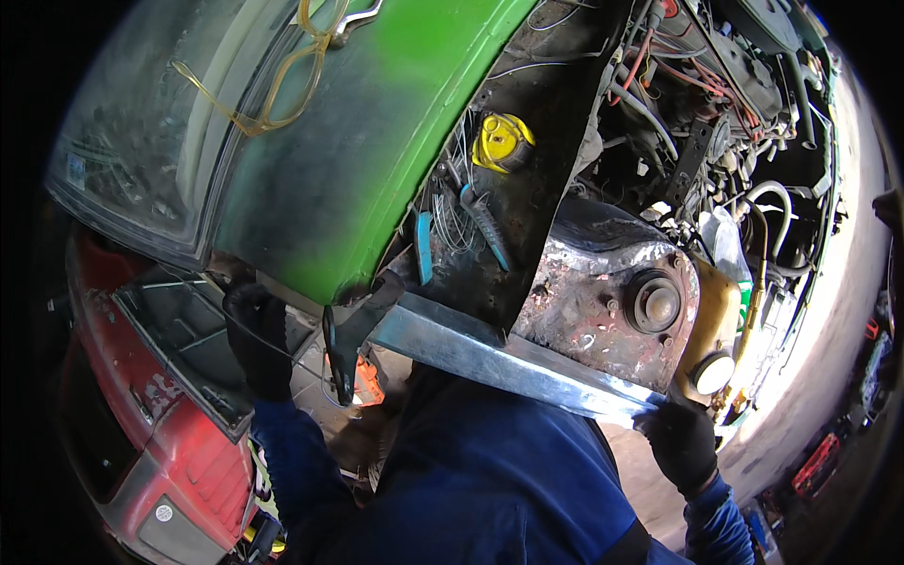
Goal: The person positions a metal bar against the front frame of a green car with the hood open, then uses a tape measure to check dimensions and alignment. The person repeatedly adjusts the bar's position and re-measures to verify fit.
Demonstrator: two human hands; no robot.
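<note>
A long bare sheet-metal strip (499,363) runs along the fender edge in front of me. My right hand (680,443), in a black glove, is closed around its right end. On the left, my gloved left hand (259,339) is raised against the lower corner of the green body panel (395,179), by the windshield base. A thin dark cable crosses that hand, and its fingertips are hard to make out. Between panel corner and strip's left end sits a black clamp-like tool (353,344), apart from both hands.
A yellow tape measure (503,143), blue-handled pliers (485,226) and loose wire lie in the inner fender. Yellow-framed glasses (282,94) rest on the cowl. The engine bay (697,104) lies right; a red car (169,414) stands left. An orange tool (369,381) is below.
</note>
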